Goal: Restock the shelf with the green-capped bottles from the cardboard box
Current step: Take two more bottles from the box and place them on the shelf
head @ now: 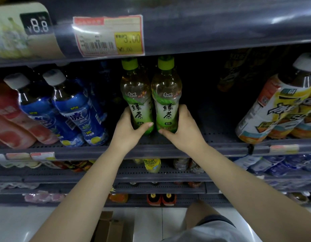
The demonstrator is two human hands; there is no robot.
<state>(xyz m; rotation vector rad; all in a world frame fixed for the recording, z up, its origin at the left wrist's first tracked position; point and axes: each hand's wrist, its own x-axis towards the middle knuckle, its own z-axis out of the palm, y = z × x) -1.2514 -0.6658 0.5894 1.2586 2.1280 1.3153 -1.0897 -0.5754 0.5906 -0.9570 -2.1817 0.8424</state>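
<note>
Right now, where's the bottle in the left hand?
In the head view, the left green-capped bottle stands centre on the middle shelf, gripped by the left hand, touching its twin and right of the blue bottles.

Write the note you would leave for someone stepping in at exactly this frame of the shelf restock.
Left hand: grip round the lower body of the left green tea bottle.
Right hand: grip round the lower body of the right green tea bottle.
Both bottles are upright and side by side over the middle shelf, between the blue-label bottles and the yellow-label bottles; I cannot tell if their bases have touched down.
Cardboard box is on the floor below; its contents are out of view.
Done: two bottles brought to the shelf.
Left: seat them, let go, likely fill the dark gap to their right.
</note>
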